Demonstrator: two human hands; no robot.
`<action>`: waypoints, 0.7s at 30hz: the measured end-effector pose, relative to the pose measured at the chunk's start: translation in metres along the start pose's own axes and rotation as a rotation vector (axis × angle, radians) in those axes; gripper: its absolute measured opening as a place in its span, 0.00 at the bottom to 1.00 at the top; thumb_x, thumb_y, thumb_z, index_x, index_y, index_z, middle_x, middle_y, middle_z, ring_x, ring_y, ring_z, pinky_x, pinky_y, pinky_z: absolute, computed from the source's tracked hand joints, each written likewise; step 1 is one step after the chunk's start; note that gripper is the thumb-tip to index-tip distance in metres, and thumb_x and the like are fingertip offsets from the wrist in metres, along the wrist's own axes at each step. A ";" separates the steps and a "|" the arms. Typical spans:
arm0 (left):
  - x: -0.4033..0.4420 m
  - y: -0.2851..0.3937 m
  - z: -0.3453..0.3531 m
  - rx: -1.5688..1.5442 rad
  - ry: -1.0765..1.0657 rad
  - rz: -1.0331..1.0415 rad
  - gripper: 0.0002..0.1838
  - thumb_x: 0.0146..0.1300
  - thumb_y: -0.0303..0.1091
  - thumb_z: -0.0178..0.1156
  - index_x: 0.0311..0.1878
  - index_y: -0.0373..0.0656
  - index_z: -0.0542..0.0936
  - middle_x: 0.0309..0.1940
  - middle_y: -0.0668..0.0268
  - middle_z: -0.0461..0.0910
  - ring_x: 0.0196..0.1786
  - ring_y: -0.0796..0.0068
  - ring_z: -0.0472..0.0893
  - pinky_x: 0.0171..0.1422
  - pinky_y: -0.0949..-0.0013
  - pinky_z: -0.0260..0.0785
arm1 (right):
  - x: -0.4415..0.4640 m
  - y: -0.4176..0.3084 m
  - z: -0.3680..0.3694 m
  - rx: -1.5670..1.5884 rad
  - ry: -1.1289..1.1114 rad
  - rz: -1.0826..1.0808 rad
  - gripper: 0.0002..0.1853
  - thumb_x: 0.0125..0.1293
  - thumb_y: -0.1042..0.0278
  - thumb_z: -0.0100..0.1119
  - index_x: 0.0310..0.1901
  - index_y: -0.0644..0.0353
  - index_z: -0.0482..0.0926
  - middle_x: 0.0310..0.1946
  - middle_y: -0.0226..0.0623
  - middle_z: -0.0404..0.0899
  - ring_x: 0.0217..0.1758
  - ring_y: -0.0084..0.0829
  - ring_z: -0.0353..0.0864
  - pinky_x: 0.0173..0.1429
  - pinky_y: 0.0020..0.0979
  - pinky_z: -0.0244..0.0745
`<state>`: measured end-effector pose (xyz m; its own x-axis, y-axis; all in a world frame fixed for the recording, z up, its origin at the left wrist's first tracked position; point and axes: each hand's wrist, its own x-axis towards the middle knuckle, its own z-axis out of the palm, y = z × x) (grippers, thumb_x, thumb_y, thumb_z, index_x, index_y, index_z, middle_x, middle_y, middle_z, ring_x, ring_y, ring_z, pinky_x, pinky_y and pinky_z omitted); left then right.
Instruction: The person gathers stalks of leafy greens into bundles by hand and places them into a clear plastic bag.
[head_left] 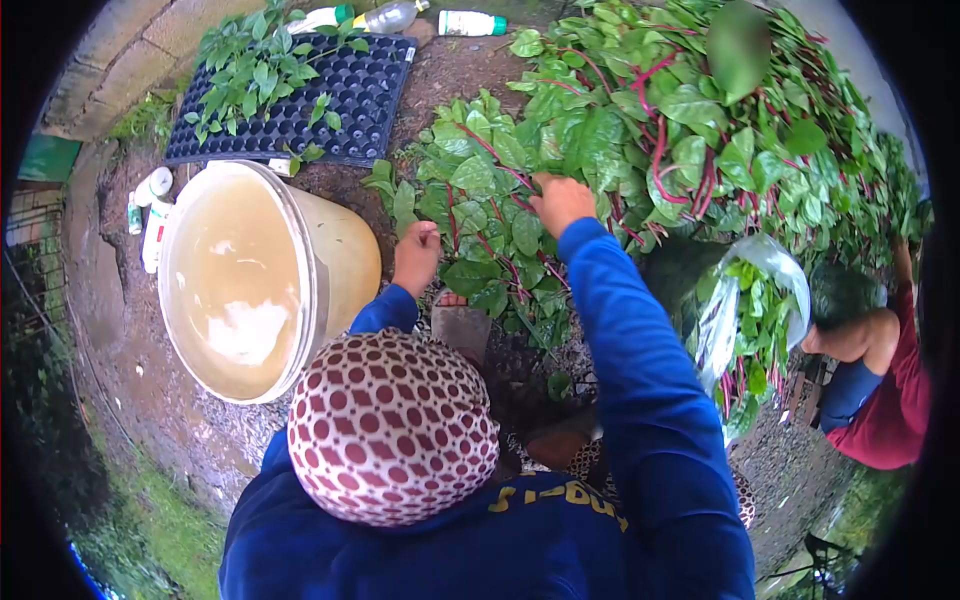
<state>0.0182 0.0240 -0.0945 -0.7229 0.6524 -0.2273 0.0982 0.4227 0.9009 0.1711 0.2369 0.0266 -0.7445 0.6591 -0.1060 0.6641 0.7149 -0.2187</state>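
Observation:
A large heap of Malabar spinach (pixel 690 110), with broad green leaves and thick red stems, covers the ground ahead. Its near-left edge spreads out loosely between my two hands. My right hand (pixel 562 203) reaches into these vines, its fingers curled closed at a red stem; the leaves partly hide the fingertips. Just left of the vines, my left hand (pixel 417 255) is closed in a pinch beside the leaves, and what it holds, if anything, is too small to tell.
A big bucket (pixel 345 225) of cloudy water stands at left, near bottles (pixel 155 235). Behind it lies a black seedling tray (pixel 350 95) with seedlings (pixel 265 75). More bottles (pixel 472 23) lie beyond. At right, a plastic bag (pixel 790 262) holds greens, beside another person (pixel 885 415).

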 end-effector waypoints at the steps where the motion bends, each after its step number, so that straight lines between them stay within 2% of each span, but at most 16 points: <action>1: 0.004 -0.008 0.006 0.029 -0.028 -0.052 0.15 0.64 0.37 0.58 0.47 0.36 0.74 0.34 0.66 0.78 0.31 0.80 0.76 0.32 0.75 0.70 | 0.012 -0.001 0.021 -0.042 -0.008 0.011 0.09 0.60 0.61 0.55 0.38 0.54 0.78 0.31 0.45 0.82 0.36 0.45 0.82 0.40 0.43 0.76; 3: 0.013 -0.021 0.016 0.091 -0.099 -0.156 0.17 0.63 0.38 0.59 0.47 0.33 0.73 0.35 0.63 0.79 0.32 0.78 0.77 0.33 0.74 0.72 | 0.025 -0.003 0.052 -0.123 -0.026 0.046 0.09 0.59 0.61 0.56 0.38 0.55 0.77 0.31 0.45 0.82 0.36 0.43 0.83 0.39 0.42 0.77; 4: 0.020 -0.027 0.022 0.067 -0.118 -0.144 0.19 0.62 0.39 0.60 0.47 0.32 0.73 0.35 0.62 0.79 0.32 0.78 0.77 0.33 0.74 0.72 | 0.029 0.001 0.060 -0.166 -0.046 0.041 0.08 0.58 0.62 0.58 0.37 0.54 0.77 0.31 0.43 0.81 0.35 0.43 0.83 0.38 0.41 0.77; 5: 0.024 -0.034 0.025 0.035 -0.134 -0.194 0.19 0.62 0.39 0.61 0.46 0.32 0.73 0.35 0.61 0.79 0.31 0.78 0.77 0.33 0.74 0.72 | 0.029 0.009 0.065 -0.107 0.005 0.002 0.08 0.58 0.63 0.58 0.37 0.53 0.77 0.31 0.43 0.81 0.34 0.43 0.82 0.38 0.41 0.77; 7: 0.020 0.002 0.022 -0.034 -0.163 -0.303 0.19 0.61 0.39 0.61 0.45 0.32 0.74 0.35 0.61 0.79 0.31 0.78 0.78 0.32 0.74 0.72 | 0.020 0.021 0.052 0.009 0.098 -0.081 0.07 0.57 0.64 0.59 0.37 0.53 0.77 0.31 0.41 0.80 0.33 0.44 0.82 0.38 0.41 0.77; 10: 0.027 -0.004 0.019 -0.126 -0.186 -0.308 0.20 0.58 0.40 0.65 0.43 0.33 0.74 0.32 0.61 0.80 0.29 0.77 0.78 0.32 0.74 0.72 | 0.004 0.029 0.027 0.377 0.287 -0.221 0.04 0.56 0.67 0.58 0.33 0.56 0.77 0.29 0.42 0.78 0.31 0.46 0.80 0.37 0.42 0.75; 11: 0.025 -0.005 0.017 -0.020 -0.153 -0.252 0.21 0.55 0.41 0.66 0.44 0.33 0.74 0.30 0.61 0.81 0.30 0.74 0.80 0.33 0.72 0.72 | -0.007 0.030 0.021 0.492 0.336 -0.254 0.04 0.56 0.69 0.58 0.31 0.57 0.77 0.28 0.42 0.78 0.31 0.46 0.79 0.37 0.42 0.75; 13: 0.022 0.006 0.009 0.197 -0.087 -0.132 0.25 0.50 0.44 0.68 0.45 0.35 0.75 0.27 0.60 0.82 0.30 0.67 0.83 0.36 0.67 0.73 | -0.061 0.031 0.013 0.579 -0.324 -0.132 0.06 0.57 0.68 0.55 0.28 0.59 0.77 0.28 0.44 0.78 0.31 0.45 0.79 0.38 0.41 0.74; 14: 0.021 0.018 0.004 0.282 -0.087 -0.106 0.24 0.50 0.44 0.68 0.44 0.35 0.76 0.27 0.61 0.83 0.31 0.68 0.83 0.36 0.67 0.74 | -0.086 0.032 0.010 0.283 -0.823 -0.571 0.09 0.56 0.64 0.53 0.28 0.60 0.78 0.28 0.45 0.79 0.32 0.44 0.79 0.39 0.41 0.72; 16: 0.019 0.041 -0.001 0.451 -0.088 -0.050 0.23 0.48 0.44 0.69 0.42 0.37 0.78 0.27 0.62 0.83 0.32 0.68 0.84 0.37 0.67 0.74 | -0.122 0.028 0.003 0.414 -1.123 -0.679 0.10 0.56 0.64 0.53 0.28 0.60 0.80 0.28 0.46 0.79 0.32 0.44 0.79 0.39 0.43 0.72; 18: 0.028 0.029 0.005 0.363 -0.124 -0.058 0.20 0.48 0.44 0.68 0.38 0.38 0.80 0.27 0.62 0.83 0.32 0.67 0.84 0.38 0.67 0.74 | -0.142 0.024 -0.005 0.552 -1.433 -0.780 0.10 0.55 0.63 0.53 0.28 0.60 0.81 0.27 0.46 0.80 0.33 0.45 0.79 0.39 0.44 0.72; 20: 0.027 0.007 0.013 0.261 -0.143 -0.075 0.18 0.48 0.43 0.68 0.35 0.38 0.81 0.27 0.62 0.83 0.32 0.68 0.83 0.38 0.68 0.73 | -0.090 0.014 -0.013 0.478 -0.774 -0.494 0.09 0.55 0.64 0.54 0.29 0.60 0.81 0.25 0.45 0.80 0.31 0.46 0.79 0.38 0.45 0.73; 21: 0.029 -0.003 0.017 0.205 -0.147 -0.079 0.17 0.49 0.42 0.68 0.34 0.38 0.82 0.27 0.62 0.83 0.32 0.68 0.83 0.38 0.68 0.73 | -0.064 0.020 0.019 0.282 -0.542 -0.292 0.08 0.55 0.65 0.55 0.29 0.59 0.81 0.24 0.45 0.80 0.29 0.47 0.80 0.37 0.45 0.74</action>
<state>0.0083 0.0520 -0.1101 -0.6286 0.6902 -0.3584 0.1928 0.5848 0.7880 0.2302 0.2046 0.0108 -0.8685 0.1849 -0.4599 0.4418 0.7096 -0.5490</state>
